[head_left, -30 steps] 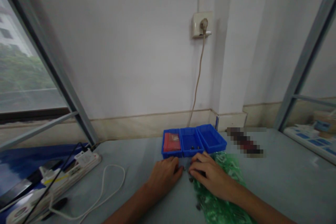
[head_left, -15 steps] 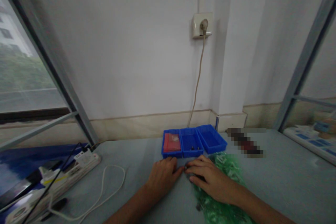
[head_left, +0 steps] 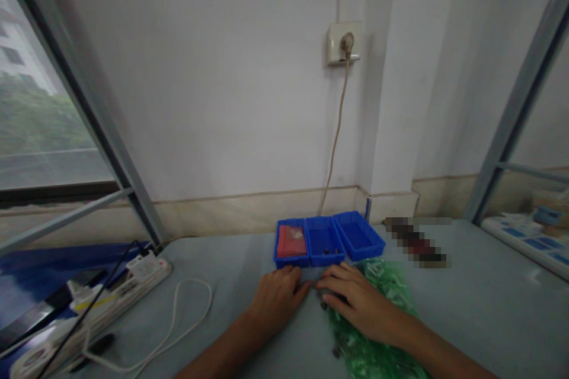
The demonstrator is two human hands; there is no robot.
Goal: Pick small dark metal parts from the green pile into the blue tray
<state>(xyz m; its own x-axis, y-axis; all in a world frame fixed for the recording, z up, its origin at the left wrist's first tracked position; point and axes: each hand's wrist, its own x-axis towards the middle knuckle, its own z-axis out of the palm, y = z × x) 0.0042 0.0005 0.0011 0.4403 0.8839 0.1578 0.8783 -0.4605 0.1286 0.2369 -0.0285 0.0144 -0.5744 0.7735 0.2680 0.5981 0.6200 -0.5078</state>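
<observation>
My left hand (head_left: 279,295) rests palm down on the table, just in front of the blue bins, its thumb stretched toward my right hand. My right hand (head_left: 351,296) lies over the edge of a green plastic bag (head_left: 377,355), fingers apart. Below its thumb tip is a small dark piece (head_left: 323,305), its kind too small to tell. Another dark piece (head_left: 336,352) lies beside the bag. Of the blue bins, the left bin (head_left: 279,243) holds a red packet (head_left: 292,241), and the middle bin (head_left: 320,237) has a few tiny dark parts.
The right blue bin (head_left: 358,234) stands angled beside the others. On the left are a power strip (head_left: 155,275), a looped white cable (head_left: 178,331) and a dark object (head_left: 104,344). A pixelated patch (head_left: 418,243) covers something at the back right. Metal frame posts (head_left: 511,95) flank the table.
The small dark piece that was between my fingertips now shows below my right thumb. My right hand has shifted slightly; my left hand stays in place.
</observation>
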